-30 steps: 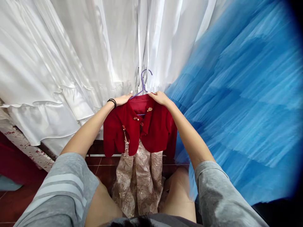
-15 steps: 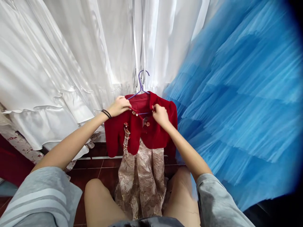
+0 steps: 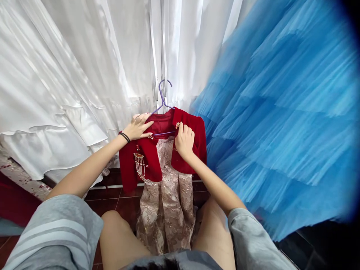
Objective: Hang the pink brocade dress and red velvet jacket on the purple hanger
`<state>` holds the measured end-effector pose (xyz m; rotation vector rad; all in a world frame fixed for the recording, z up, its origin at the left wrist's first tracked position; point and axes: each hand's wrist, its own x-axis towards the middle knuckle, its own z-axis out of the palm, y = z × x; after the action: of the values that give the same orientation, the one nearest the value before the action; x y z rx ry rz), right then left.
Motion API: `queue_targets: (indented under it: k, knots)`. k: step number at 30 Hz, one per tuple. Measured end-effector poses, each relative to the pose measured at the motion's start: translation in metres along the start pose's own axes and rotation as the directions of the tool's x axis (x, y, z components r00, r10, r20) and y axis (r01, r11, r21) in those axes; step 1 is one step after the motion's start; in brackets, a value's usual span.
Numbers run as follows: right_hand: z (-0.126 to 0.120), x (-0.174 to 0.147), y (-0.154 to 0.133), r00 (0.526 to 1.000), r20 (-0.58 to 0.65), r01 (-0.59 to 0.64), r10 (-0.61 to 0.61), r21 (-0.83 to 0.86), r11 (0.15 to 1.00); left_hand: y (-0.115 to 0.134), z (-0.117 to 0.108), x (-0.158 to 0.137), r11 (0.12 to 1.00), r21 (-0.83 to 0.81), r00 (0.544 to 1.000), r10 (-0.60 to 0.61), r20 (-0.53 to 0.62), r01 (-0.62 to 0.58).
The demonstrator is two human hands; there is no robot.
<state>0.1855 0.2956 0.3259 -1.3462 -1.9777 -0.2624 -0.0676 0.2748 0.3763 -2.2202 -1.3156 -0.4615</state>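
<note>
A short red velvet jacket (image 3: pixel 153 161) is on a purple hanger (image 3: pixel 162 98), over a shiny beige patterned garment (image 3: pixel 165 195). Beaded gold decorations (image 3: pixel 139 161) with dangling strands adorn the jacket's left front. My left hand (image 3: pixel 138 127) lies on the left shoulder and collar, its thumb and fingers spread, near a small beaded fastening (image 3: pixel 151 136). With fingers curled, my right hand (image 3: pixel 185 139) holds the right front edge just below another beaded fastening (image 3: pixel 177 125). The jacket front stands apart in the middle, showing the beige cloth and the hanger's lower bar.
White satin dresses (image 3: pixel 84 75) hang behind and to the left. Layered blue tulle (image 3: pixel 281 105) fills the right side. Dark red floor tiles (image 3: pixel 128 206) lie below, between my bare legs (image 3: pixel 120 232). Dark red cloth (image 3: pixel 17 198) is at the far left.
The jacket fronts have parted wider, exposing more beige cloth. My left fingers have spread from a pinch at the collar edge. My right hand has shifted slightly left and down.
</note>
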Motion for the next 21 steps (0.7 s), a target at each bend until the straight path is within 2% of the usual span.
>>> queue_targets:
  k: [2, 5, 7, 9, 11, 13, 15, 18, 19, 21]
  knots:
    - [0.026, -0.022, -0.002, 0.997, -0.071, -0.014, 0.015, 0.014, 1.0, 0.0, 0.008, -0.01, 0.995, -0.025, 0.991, 0.099, 0.094, -0.097]
    - [0.052, -0.043, 0.001, 0.996, -0.019, -0.079, 0.081, 0.103, 0.992, 0.007, 0.009, -0.01, 0.984, -0.006, 0.964, 0.175, 0.2, -0.178]
    - [0.052, -0.052, 0.007, 0.99, 0.054, -0.136, 0.128, 0.185, 0.973, 0.017, 0.002, -0.003, 0.984, 0.036, 0.967, 0.164, 0.196, -0.174]
    - [0.037, -0.06, 0.008, 0.986, 0.086, -0.162, 0.145, 0.247, 0.956, 0.03, -0.009, 0.009, 0.989, 0.025, 0.978, 0.137, 0.157, -0.142]
    - [0.015, -0.07, -0.003, 0.993, 0.066, -0.113, 0.098, 0.286, 0.952, 0.042, -0.017, 0.022, 0.997, -0.037, 0.991, 0.076, 0.106, -0.072]
    - [-0.003, -0.078, -0.026, 0.999, 0.049, -0.022, 0.007, 0.326, 0.945, 0.051, -0.017, 0.037, 0.994, -0.095, 0.994, -0.041, 0.098, 0.05]
    - [-0.005, -0.081, -0.056, 0.992, 0.104, 0.028, -0.071, 0.37, 0.928, 0.054, -0.008, 0.05, 0.967, -0.137, 0.971, -0.198, 0.137, 0.217]
    - [0.025, -0.07, -0.091, 0.951, 0.298, -0.04, -0.08, 0.376, 0.926, 0.05, 0.014, 0.063, 0.876, -0.266, 0.914, -0.368, 0.169, 0.402]
    - [0.04, -0.066, -0.097, 0.936, 0.342, -0.053, -0.082, 0.368, 0.928, 0.049, 0.02, 0.064, 0.845, -0.342, 0.912, -0.385, 0.144, 0.41]
    - [0.064, -0.062, -0.1, 0.927, 0.358, -0.036, -0.114, 0.386, 0.922, 0.052, 0.029, 0.061, 0.81, -0.474, 0.926, -0.377, 0.031, 0.345]
